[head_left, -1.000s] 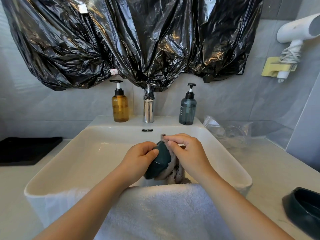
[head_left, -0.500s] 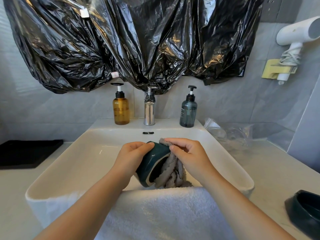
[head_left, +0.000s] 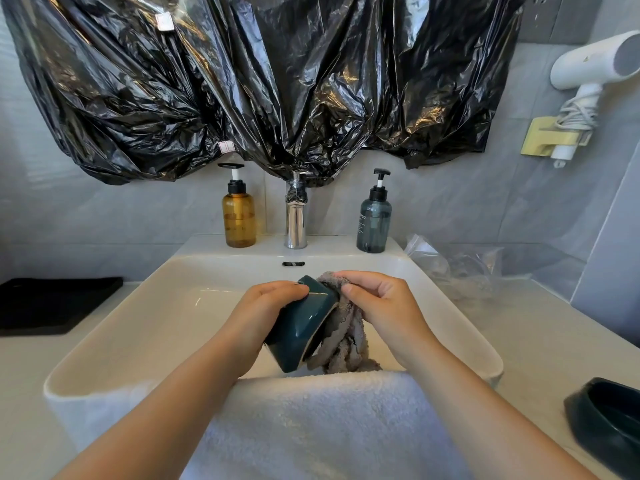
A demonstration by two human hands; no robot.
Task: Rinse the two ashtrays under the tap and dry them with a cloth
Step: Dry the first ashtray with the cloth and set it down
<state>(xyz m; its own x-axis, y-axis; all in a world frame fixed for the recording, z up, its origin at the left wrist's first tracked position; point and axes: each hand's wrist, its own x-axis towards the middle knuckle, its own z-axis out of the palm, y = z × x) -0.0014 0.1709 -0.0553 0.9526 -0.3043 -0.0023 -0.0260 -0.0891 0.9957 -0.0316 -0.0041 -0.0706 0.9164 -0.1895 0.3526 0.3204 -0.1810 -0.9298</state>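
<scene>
**Ashtray held over the sink, cloth at its rim**

Left hand (head_left: pixel 266 306) gripped a dark green ashtray (head_left: pixel 301 327) above the sink (head_left: pixel 114 327). The ashtray was tipped on its side, open face turned right. Right hand (head_left: pixel 381 303) pinched a grey cloth (head_left: pixel 343 337) bunched against the ashtray's rim, its loose end hanging into the sink. The hands were close together, with only ashtray and cloth between them. Second ashtray (head_left: pixel 609 420) sat on the table (head_left: pixel 519 341), right of the sink and well apart. White towel (head_left: pixel 311 427) lay draped over the sink's near edge.
</scene>
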